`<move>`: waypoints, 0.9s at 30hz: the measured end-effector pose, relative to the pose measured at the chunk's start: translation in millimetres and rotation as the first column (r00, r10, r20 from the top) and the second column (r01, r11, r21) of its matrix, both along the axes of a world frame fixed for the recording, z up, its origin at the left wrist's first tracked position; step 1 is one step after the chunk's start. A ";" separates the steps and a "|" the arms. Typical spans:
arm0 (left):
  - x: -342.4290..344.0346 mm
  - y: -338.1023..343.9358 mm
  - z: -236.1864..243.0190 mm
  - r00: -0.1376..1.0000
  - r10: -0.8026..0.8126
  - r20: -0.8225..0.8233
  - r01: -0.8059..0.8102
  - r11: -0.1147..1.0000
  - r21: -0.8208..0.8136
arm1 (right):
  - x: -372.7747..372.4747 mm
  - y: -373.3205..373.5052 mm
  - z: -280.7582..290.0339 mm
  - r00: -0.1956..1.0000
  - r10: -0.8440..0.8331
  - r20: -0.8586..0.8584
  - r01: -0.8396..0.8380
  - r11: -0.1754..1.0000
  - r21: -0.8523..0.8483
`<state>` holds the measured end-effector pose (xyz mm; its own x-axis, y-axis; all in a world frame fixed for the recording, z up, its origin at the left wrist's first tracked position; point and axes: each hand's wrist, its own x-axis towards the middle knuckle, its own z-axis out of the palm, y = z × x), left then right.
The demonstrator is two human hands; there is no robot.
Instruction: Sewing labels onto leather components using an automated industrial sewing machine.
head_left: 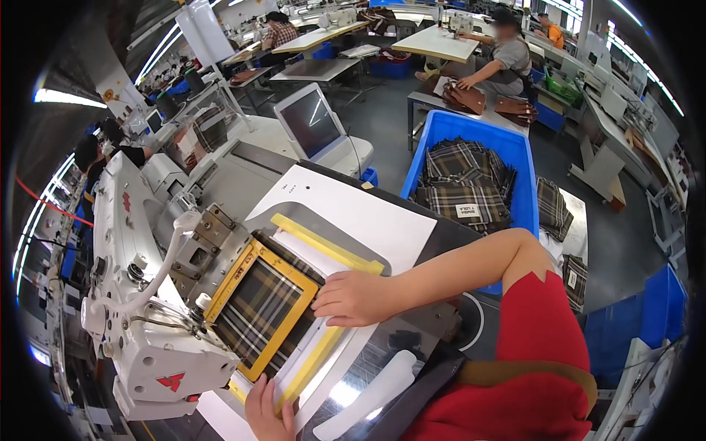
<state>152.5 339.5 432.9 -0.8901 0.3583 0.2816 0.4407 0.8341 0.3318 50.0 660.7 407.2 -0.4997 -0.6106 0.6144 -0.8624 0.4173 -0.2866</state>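
At the near edge of the bench (412, 220), under the head of a white sewing machine (140, 309), a piece of plaid fabric (257, 312) lies flat inside a yellow clamping frame (254, 257) set on a clear template plate (323, 353) edged with yellow tape. The right hand (353, 298) rests palm-down on the right side of the template, fingers (327, 312) extended and spread, pressing rather than gripping. The left hand (265, 411) is at the template's near corner; its fingers curl over the edge of the plate, though how firmly they pinch it cannot be told. Judged from this pose, the step is seating the template: pressure is best kept flat and even, with both hands clear of the needle area, so the plaid stays square in the frame window and no edge lifts.

The bench surface is grey metal with a white sheet beneath the template. Behind it stands a tilted grey touchscreen (312, 121). Off the far right corner a blue bin (515, 154) holds stacked plaid pieces (463, 184); more lie on a side stand (551, 209). The room is a long workshop with rows of tables, strip lighting and several other people (507, 59) seated at work.
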 end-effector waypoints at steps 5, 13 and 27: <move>-0.8 4.7 1.7 0.995 0.052 0.091 -0.039 0.989 -0.143 | -2.1 -8.6 -6.0 0.994 -0.011 -0.111 0.024 0.993 0.116; -6.5 5.7 3.5 0.993 -0.114 -0.038 0.108 0.986 -0.128 | 9.5 2.5 10.8 0.976 -0.022 -0.215 0.072 0.972 0.226; -1.9 3.7 1.8 0.997 -0.060 -0.056 0.055 0.994 -0.090 | 11.8 -4.9 23.7 0.983 -0.012 -0.183 0.068 0.951 0.303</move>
